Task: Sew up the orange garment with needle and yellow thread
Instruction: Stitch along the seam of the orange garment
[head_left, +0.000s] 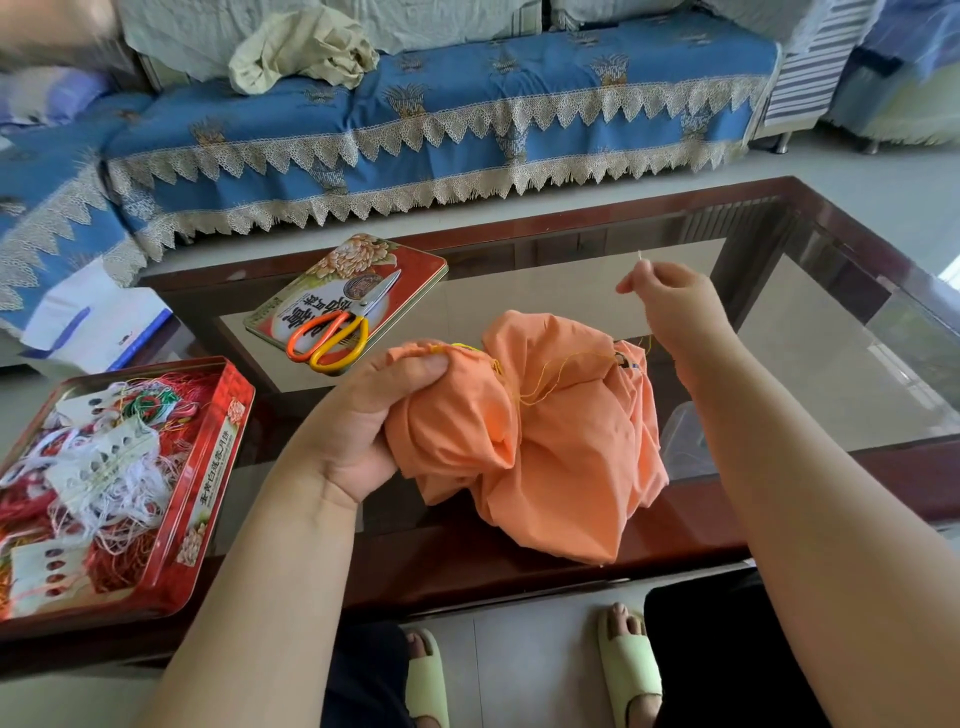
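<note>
Orange garment (540, 441) bunched in the left hand (374, 415); right hand (670, 296) fingers pinch the needle (640, 258), yellow thread (550, 376) drawn up, mid-stitch, seam apparently unfinished.

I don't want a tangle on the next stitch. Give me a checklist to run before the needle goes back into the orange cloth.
1. Needle pinched in the right hand: ok.
2. Left hand grips the orange garment at its bunched edge: ok.
3. Yellow thread pulled clear: not ok, slack loops lie on the cloth.
4. Seam spread flat: not ok, the garment is bunched up.
5. Scissors ready: ok, lying on the tin lid.
6. Thread length left: cannot tell.
</note>
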